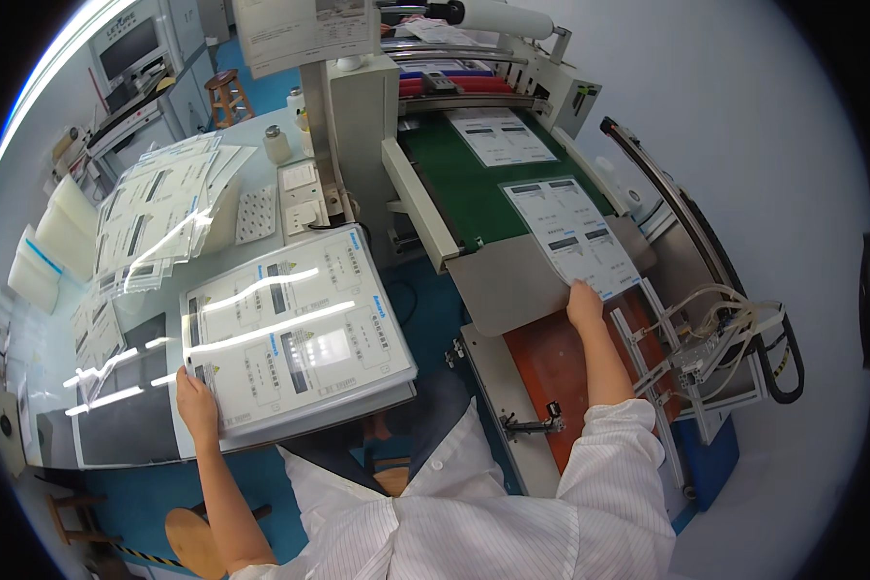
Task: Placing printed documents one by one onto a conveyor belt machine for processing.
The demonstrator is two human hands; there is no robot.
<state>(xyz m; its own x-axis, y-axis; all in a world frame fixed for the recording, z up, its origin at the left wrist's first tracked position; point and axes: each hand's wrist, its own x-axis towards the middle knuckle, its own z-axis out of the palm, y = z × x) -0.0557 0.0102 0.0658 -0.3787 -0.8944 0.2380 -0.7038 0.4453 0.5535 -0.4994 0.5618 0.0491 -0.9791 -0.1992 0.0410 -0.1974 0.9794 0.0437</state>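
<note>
My right hand (585, 307) pinches the near edge of a printed white sheet (572, 237). That sheet lies partly on a green conveyor belt (430, 198) and partly over a grey metal plate (506, 285). Farther up the belt is a second printed sheet (501, 136). On the table to the left, a thick stack of glossy printed sheets (295, 333) sits at the front edge. My left hand (198, 401) grips the stack's left side near its front corner; some of its fingers are hidden.
A roller machine (454, 85) with red rollers stands at the belt's far end. Loose printed sheets (155, 208) spread over the glass table (155, 333). An orange-red bed (556, 372) and a frame with hoses (715, 353) lie at right. A wooden stool (195, 541) stands lower left.
</note>
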